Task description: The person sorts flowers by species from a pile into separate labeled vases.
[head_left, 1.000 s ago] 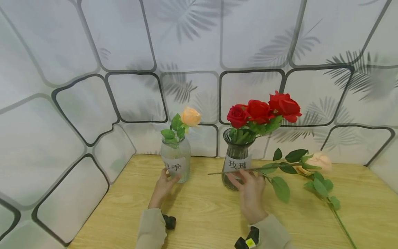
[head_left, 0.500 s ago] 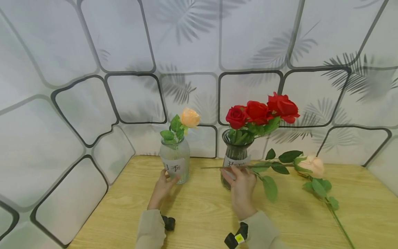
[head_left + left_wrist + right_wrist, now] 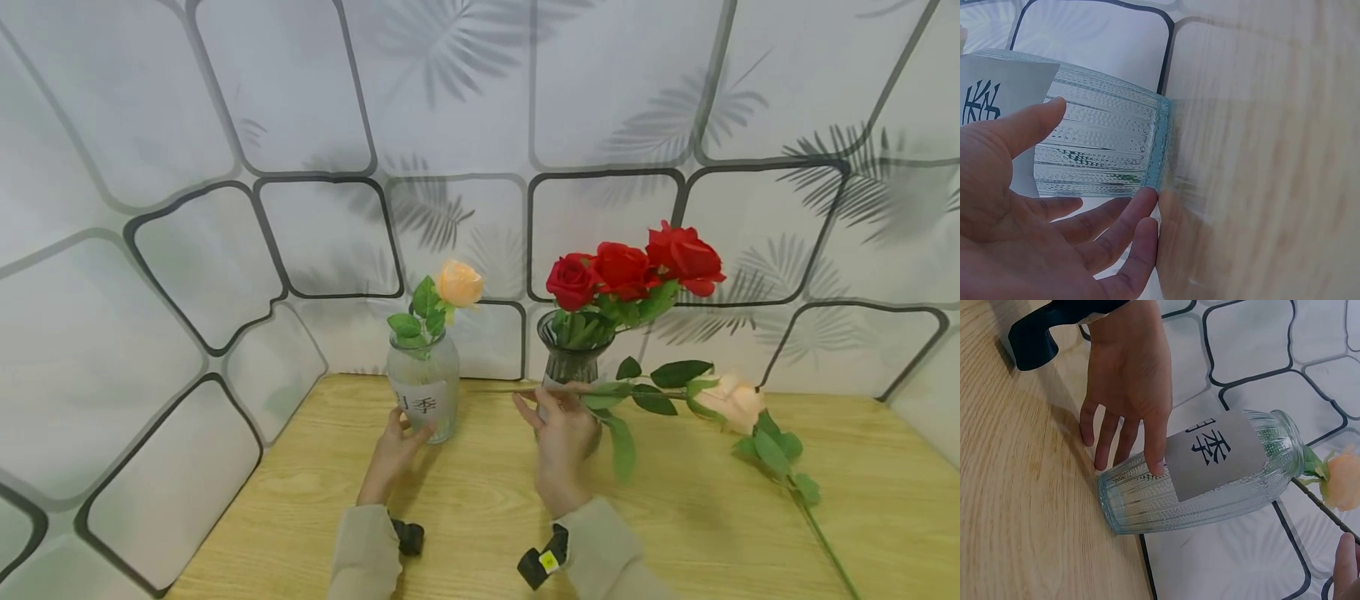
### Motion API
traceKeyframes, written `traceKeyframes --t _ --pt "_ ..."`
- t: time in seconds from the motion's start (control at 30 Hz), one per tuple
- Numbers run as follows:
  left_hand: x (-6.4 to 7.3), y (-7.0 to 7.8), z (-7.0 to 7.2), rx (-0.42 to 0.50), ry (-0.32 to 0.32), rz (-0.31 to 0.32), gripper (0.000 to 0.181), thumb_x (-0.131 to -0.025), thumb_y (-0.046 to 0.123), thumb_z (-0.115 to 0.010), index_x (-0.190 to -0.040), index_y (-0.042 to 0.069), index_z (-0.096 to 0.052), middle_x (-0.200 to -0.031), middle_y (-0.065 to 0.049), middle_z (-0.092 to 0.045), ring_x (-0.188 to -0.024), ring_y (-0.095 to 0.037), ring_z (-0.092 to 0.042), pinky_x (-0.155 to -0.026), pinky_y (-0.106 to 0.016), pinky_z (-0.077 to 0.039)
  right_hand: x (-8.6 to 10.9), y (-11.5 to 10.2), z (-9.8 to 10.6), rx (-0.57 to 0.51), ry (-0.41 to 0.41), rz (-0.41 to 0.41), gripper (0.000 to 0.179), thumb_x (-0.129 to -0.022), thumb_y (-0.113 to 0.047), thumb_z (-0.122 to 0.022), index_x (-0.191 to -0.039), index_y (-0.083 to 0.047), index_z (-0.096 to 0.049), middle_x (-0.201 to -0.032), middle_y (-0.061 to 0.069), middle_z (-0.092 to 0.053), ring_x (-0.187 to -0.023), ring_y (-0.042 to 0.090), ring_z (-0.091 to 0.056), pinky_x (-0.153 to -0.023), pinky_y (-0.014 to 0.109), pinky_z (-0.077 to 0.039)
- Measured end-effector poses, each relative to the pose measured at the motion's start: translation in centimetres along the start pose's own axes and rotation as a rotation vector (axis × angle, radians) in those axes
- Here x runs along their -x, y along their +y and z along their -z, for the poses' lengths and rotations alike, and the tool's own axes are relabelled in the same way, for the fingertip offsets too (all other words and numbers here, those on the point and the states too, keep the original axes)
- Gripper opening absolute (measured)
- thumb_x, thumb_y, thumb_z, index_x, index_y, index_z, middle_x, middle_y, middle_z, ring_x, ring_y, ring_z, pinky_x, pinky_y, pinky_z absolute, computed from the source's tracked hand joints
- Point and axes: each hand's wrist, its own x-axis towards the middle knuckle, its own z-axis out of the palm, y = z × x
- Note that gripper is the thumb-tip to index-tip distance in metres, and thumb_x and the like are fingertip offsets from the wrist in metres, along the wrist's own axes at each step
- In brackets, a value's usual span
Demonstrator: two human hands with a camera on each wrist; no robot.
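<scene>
In the head view my left hand (image 3: 397, 454) holds the lower side of a clear ribbed glass vase (image 3: 442, 371), thumb in front. The left wrist view shows its fingers (image 3: 1129, 225) low by the base. A peach rose (image 3: 459, 283) stands in this vase, which bears a paper label (image 3: 1216, 453). My right hand (image 3: 562, 442) pinches the stem of another peach rose (image 3: 727, 402), held sideways, bloom to the right. That stem (image 3: 1325, 512) passes near the clear vase's mouth in the right wrist view. Behind my right hand stands a dark grey glass vase (image 3: 567, 364).
Three red roses (image 3: 626, 268) lean out of the grey vase. A further leafy stem (image 3: 787, 467) lies at the right of the wooden table (image 3: 465, 517); its bloom is hidden or unclear. A patterned wall covering (image 3: 457, 208) rises close behind the vases.
My right hand has moved left with the held rose, and its stem end now reaches the clear vase's side in the head view. My left hand has stayed on the vase.
</scene>
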Motion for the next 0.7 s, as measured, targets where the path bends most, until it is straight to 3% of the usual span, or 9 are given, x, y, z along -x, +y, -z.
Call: traceKeyframes --t 0.27,0.47,0.7 --pt "-0.2 -0.3 -0.2 0.057 -0.005 0.005 0.077 -0.103 0.024 -0.061 -0.153 -0.013 -0.015 -0.145 -0.044 -0.036 -0.131 -0.058 -0.043 -0.103 -0.067 -0.038 -0.1 0.2 -1.7 -0.013 -0.027 0.044 0.025 -0.097 0.013 -0.055 -0.090 -0.007 -0.042 -0.086 0.008 -0.054 -0.077 0.021 -0.069 -0.082 0.047 -0.059" --pt "-0.2 -0.1 -0.1 0.058 -0.003 0.002 0.079 -0.102 0.024 -0.063 -0.153 -0.013 -0.016 -0.145 -0.044 -0.037 -0.130 -0.058 -0.043 -0.103 -0.066 -0.039 -0.2 0.3 -3.1 -0.036 -0.030 0.051 0.027 -0.094 0.016 -0.055 -0.092 -0.007 -0.042 -0.083 0.007 -0.054 -0.074 0.020 -0.068 -0.079 0.043 -0.060" --pt "-0.5 -1.1 -0.2 0.057 0.013 -0.056 0.089 -0.098 0.042 -0.065 -0.151 -0.014 -0.020 -0.141 -0.045 -0.040 -0.126 -0.058 -0.047 -0.100 -0.064 -0.042 -0.3 0.6 -4.4 -0.021 -0.058 0.056 0.025 -0.094 0.016 -0.054 -0.095 -0.006 -0.043 -0.086 0.009 -0.054 -0.078 0.022 -0.070 -0.082 0.042 -0.059"
